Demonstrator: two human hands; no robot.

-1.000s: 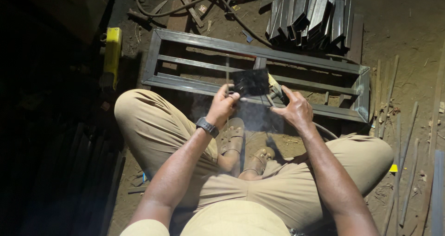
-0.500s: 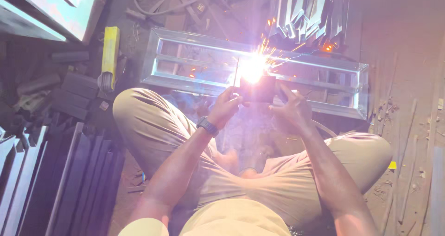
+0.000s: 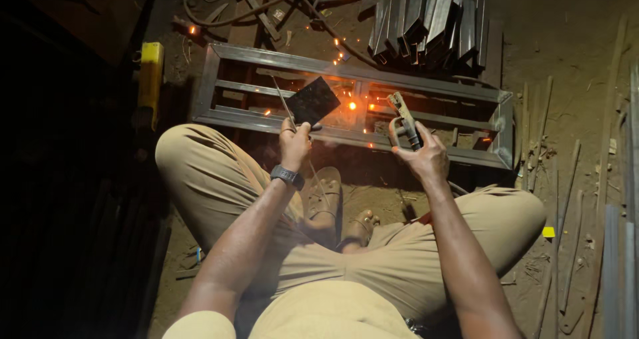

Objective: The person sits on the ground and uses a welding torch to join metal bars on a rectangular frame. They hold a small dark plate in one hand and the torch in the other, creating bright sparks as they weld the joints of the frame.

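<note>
the left hand (image 3: 295,146) has its fingers clenched on a dark glass plate (image 3: 313,101) and a thin rod (image 3: 285,106). the right hand (image 3: 423,158) grips a welding clamp (image 3: 403,120) above the steel frame (image 3: 426,86), which lies on the dirt floor (image 3: 566,46) with sparks glowing.

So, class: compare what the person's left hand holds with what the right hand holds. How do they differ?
The left hand holds a flat, dark square shield plate and a thin welding rod; the right hand holds a chunky metal electrode clamp. The plate is broad and tilted; the clamp is narrow and points away. Both are raised over the grey rectangular steel frame, where sparks glow.
</note>
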